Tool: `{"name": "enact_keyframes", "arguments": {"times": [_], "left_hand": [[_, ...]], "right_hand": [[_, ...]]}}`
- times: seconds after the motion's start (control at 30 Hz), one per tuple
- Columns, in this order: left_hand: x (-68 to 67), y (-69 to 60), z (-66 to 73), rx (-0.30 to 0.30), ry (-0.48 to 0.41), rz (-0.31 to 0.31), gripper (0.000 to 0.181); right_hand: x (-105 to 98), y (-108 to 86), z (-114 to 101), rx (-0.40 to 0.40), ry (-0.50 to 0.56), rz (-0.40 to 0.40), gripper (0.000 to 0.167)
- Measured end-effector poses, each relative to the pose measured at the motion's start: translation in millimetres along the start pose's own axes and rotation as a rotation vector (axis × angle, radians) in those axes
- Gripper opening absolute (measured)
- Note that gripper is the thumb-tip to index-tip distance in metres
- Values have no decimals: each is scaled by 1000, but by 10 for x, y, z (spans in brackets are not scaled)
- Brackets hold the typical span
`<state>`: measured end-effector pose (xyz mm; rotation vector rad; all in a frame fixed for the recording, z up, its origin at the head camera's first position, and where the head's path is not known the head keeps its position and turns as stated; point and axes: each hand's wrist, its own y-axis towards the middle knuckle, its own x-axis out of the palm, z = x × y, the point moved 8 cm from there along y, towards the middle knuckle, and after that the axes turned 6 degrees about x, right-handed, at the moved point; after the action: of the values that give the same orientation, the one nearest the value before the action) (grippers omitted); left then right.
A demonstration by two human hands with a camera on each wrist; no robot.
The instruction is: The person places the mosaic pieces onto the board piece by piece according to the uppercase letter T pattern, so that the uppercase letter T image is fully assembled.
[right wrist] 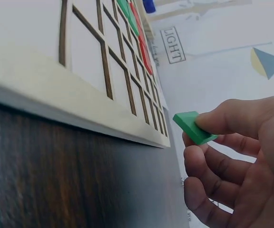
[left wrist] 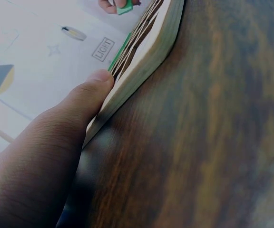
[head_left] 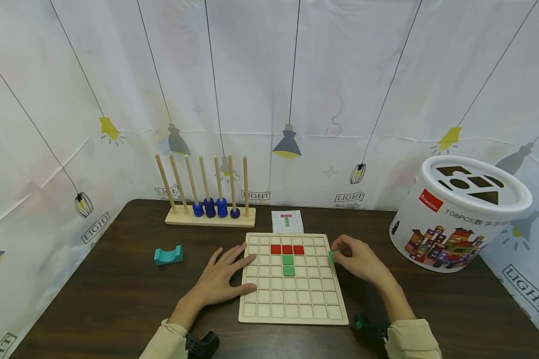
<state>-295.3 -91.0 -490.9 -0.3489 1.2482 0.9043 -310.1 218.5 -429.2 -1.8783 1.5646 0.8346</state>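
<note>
A pale wooden grid board (head_left: 276, 297) lies on the dark table. Three red square tiles (head_left: 287, 249) form a row near its top, and two green square tiles (head_left: 288, 270) run down below the middle red one. My left hand (head_left: 222, 279) rests on the board's left edge, fingers spread. Beside the board's right edge, my right hand (head_left: 358, 258) pinches a green tile (right wrist: 190, 127) between thumb and fingers. Behind the board lies a pattern card (head_left: 277, 227) showing a red and green T on a grid.
A wooden peg rack (head_left: 175, 218) with blue and purple beads stands at the back left. A teal arched block (head_left: 168, 256) sits left of my left hand. At the right stands a large white bucket (head_left: 404, 219) with shape holes in its lid. A printed curtain hangs behind.
</note>
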Motion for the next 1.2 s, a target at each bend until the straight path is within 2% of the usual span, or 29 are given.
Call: {"name": "enact_keyframes", "arguments": {"times": [0.3, 0.53, 0.7, 0.93, 1.2], "left_hand": [[-37, 5, 37, 7, -26, -3, 75], [-26, 3, 46, 8, -26, -17, 75], [-41, -2, 49, 10, -28, -6, 74], [-40, -2, 44, 7, -26, -9, 74], [-30, 9, 33, 6, -21, -11, 75]], "right_hand": [[69, 2, -86, -53, 29, -10, 11], [137, 1, -103, -56, 42, -25, 12], [182, 19, -140, -70, 64, -34, 13], [250, 9, -248, -114, 104, -71, 10], [372, -17, -393, -168, 104, -115, 9]]}}
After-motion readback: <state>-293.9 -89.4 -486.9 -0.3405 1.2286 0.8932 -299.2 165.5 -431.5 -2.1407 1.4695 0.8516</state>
